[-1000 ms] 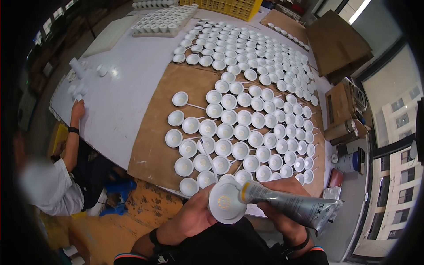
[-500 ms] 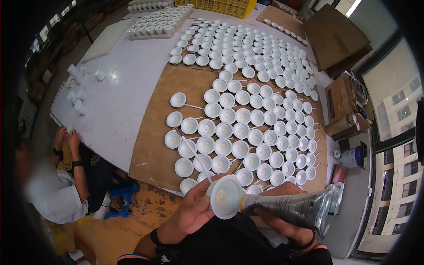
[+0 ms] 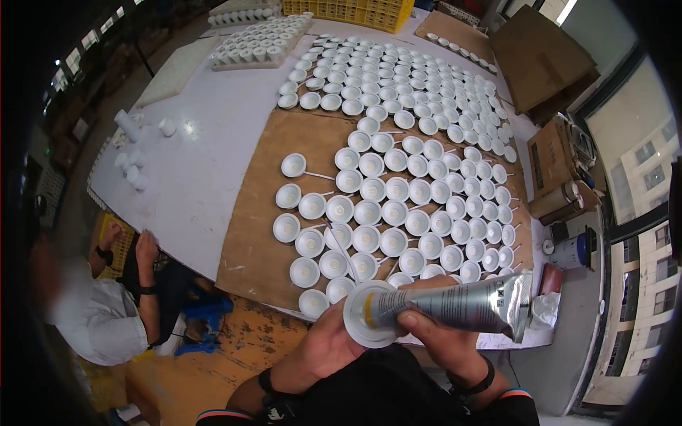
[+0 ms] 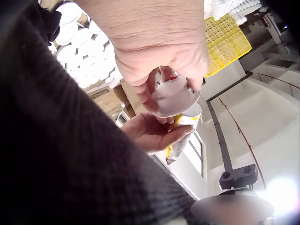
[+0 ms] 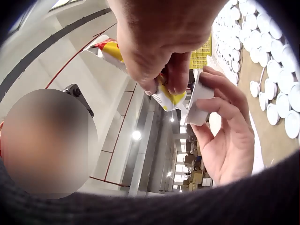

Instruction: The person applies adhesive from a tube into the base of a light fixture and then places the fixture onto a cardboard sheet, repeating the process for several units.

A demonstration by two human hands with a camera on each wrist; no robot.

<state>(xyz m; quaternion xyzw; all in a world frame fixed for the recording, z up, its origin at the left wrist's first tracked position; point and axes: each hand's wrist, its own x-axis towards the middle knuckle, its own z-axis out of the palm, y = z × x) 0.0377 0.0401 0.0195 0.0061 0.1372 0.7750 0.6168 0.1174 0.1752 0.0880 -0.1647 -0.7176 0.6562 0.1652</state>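
My left hand (image 3: 328, 348) holds a white round lamp housing (image 3: 369, 341) by its outside, open face up. Its white cable (image 3: 342, 250) reaches out over the other lamps. In the right wrist view, the left hand's fingers curl round the lamp housing (image 5: 198, 105). My right hand (image 3: 449, 343) grips a silver squeeze tube (image 3: 455, 308) with a yellow band, thumb on top near the nozzle end. That end overlaps the lamp's face in the head view and hides its middle. From the right wrist, the tube (image 5: 172, 99) points at the open side of the housing.
Many white round lamps (image 3: 366, 238) lie in rows on brown cardboard (image 3: 245, 245) over the table. At the left sits another person (image 3: 106, 319), near some loose white parts (image 3: 135, 177). A yellow crate (image 3: 348, 13) and a tray of white cups (image 3: 259, 53) stand at the back.
The tube's nozzle end has moved left from the lamp's rim to over its face. The lamp's cable has swung right. The other person's hands have shifted along the table edge.
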